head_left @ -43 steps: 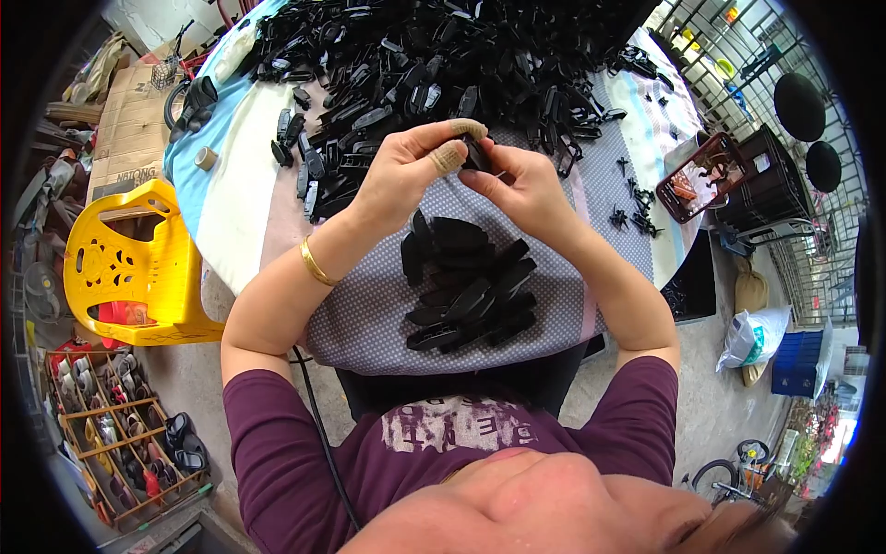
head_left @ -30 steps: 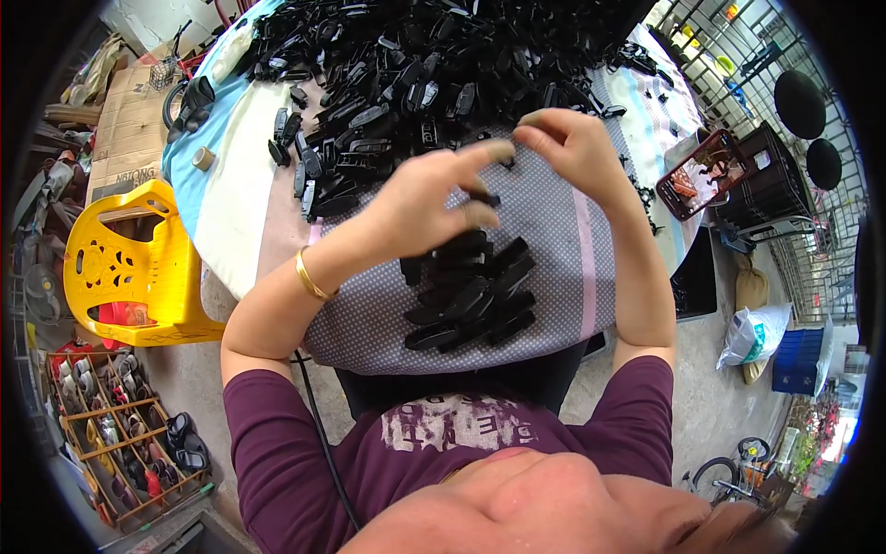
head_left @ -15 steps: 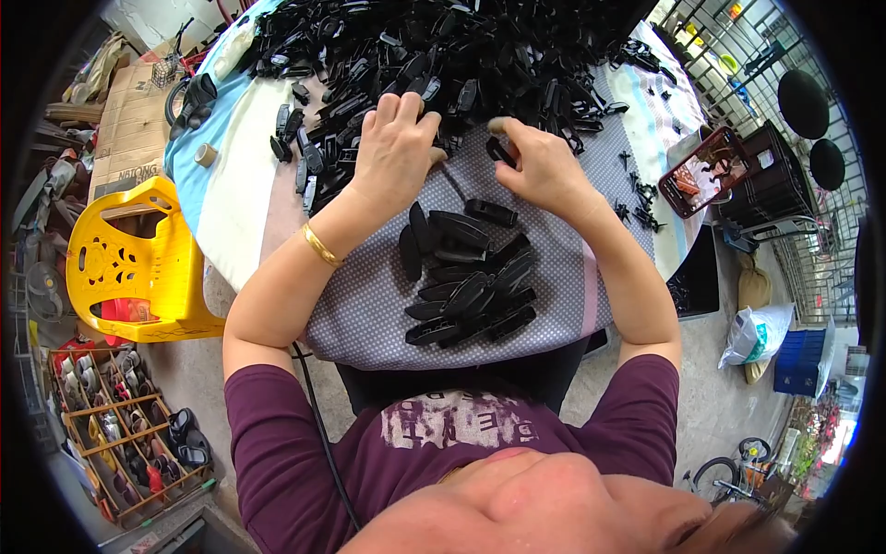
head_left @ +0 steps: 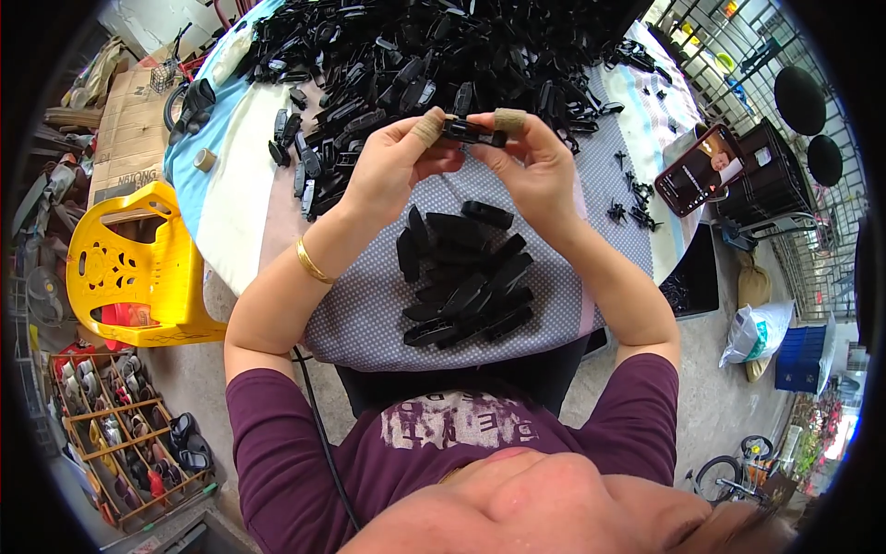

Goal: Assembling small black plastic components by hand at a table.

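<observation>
Both hands have come together since half a second ago, when my left hand (head_left: 392, 164) was out at the heap and my right hand (head_left: 537, 168) had a part to itself; now they meet on one black piece (head_left: 472, 134), so it has a grip at either end. My left thumb and fingers pinch its left end, my right ones its right end, both narrow around it, with tan wraps (head_left: 509, 120) on some of my digits. It is held above the cloth-covered surface (head_left: 346, 319), around the middle, lying nearly level across my view. It looks slim, long and dark, blunt at the right end, with a slightly shiny, uneven side; finer detail is too small to tell. Toward the near edge, below my hands, lies a small pile (head_left: 466, 286) of similar black parts, with a single part (head_left: 487, 214) at its far side. Beyond my fingers, the large heap (head_left: 443, 55) covers much of the far edge. Little black bits (head_left: 632, 208) lie toward the right edge, and a tape roll (head_left: 205, 159) sits by the left edge.
</observation>
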The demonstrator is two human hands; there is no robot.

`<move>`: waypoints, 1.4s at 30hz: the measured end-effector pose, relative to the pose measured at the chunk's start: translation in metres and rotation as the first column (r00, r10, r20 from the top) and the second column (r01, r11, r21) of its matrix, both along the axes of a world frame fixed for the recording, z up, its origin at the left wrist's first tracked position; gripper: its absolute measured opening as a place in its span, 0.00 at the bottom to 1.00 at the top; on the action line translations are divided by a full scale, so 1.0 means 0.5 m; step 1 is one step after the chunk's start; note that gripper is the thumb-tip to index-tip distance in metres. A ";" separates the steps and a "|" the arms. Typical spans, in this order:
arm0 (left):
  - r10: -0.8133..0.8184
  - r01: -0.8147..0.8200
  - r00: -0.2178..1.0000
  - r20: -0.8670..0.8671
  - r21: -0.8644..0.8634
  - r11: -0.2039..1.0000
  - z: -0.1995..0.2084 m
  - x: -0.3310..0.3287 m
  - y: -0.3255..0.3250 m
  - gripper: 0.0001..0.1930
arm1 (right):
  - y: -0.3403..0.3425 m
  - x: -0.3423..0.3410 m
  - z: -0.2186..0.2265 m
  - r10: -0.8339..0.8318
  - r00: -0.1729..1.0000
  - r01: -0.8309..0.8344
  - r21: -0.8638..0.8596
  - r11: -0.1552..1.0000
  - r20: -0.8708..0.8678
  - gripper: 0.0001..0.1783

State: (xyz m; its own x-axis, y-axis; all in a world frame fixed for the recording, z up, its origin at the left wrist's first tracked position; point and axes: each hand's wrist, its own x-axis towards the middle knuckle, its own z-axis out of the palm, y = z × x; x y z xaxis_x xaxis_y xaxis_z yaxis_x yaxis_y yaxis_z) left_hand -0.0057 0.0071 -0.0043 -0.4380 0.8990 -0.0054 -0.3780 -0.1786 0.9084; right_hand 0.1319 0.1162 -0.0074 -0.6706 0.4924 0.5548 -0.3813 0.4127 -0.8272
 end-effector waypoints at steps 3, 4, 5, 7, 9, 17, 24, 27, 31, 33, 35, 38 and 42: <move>-0.041 0.039 0.994 0.101 0.013 0.999 0.010 0.001 0.002 0.17 | 0.001 -0.005 -0.017 -0.033 0.999 0.035 -0.049 0.998 0.043 0.15; -0.075 0.072 0.987 0.141 0.024 0.997 0.012 0.000 0.003 0.16 | 0.003 -0.004 -0.017 -0.033 0.999 0.035 -0.048 0.998 0.042 0.15; -0.075 0.072 0.987 0.140 0.025 0.997 0.011 0.003 0.004 0.16 | 0.006 -0.003 -0.017 -0.032 0.996 0.041 -0.099 0.994 0.087 0.16; -0.044 0.047 0.999 -0.032 0.126 0.991 0.005 0.012 0.002 0.15 | 0.006 -0.003 -0.018 -0.025 0.991 0.045 -0.149 0.988 0.131 0.16; -0.047 0.062 0.990 -0.132 0.110 0.992 -0.009 -0.003 0.000 0.16 | 0.005 -0.002 -0.020 -0.014 0.989 0.034 -0.137 0.990 0.147 0.17; 0.095 -0.071 0.891 -0.444 0.068 0.995 0.002 0.020 -0.006 0.18 | -0.005 0.006 -0.005 -0.190 0.966 0.154 0.198 0.968 0.178 0.15; 0.107 -0.050 0.922 -0.371 0.160 0.986 0.012 0.026 -0.013 0.17 | -0.016 -0.003 -0.005 -0.142 0.971 0.116 0.139 0.983 0.194 0.14; 0.038 0.045 0.871 -0.490 0.157 0.987 0.019 0.010 -0.019 0.17 | 0.002 0.003 -0.005 0.189 0.937 -0.152 -0.146 0.978 0.295 0.12; -0.008 0.131 0.793 -0.609 0.158 0.979 0.032 0.009 -0.025 0.15 | 0.007 0.015 -0.003 0.118 0.912 -0.200 0.177 0.964 0.393 0.11; -0.004 0.151 0.778 -0.628 0.181 0.972 0.033 0.009 -0.026 0.14 | -0.003 0.018 -0.005 0.091 0.913 -0.180 0.192 0.965 0.397 0.11; -0.071 0.144 0.878 -0.474 0.120 0.982 0.033 0.010 -0.028 0.15 | -0.008 0.018 -0.012 0.068 0.913 -0.162 0.207 0.965 0.402 0.11; 0.002 0.060 0.888 -0.459 0.121 0.991 0.015 0.015 -0.015 0.19 | 0.011 0.010 -0.016 0.068 0.875 -0.150 0.136 0.979 0.480 0.12; 0.162 -0.028 0.585 -0.795 0.179 0.983 0.030 0.042 -0.021 0.27 | 0.088 0.037 0.032 -0.363 0.874 0.044 0.692 0.721 0.323 0.16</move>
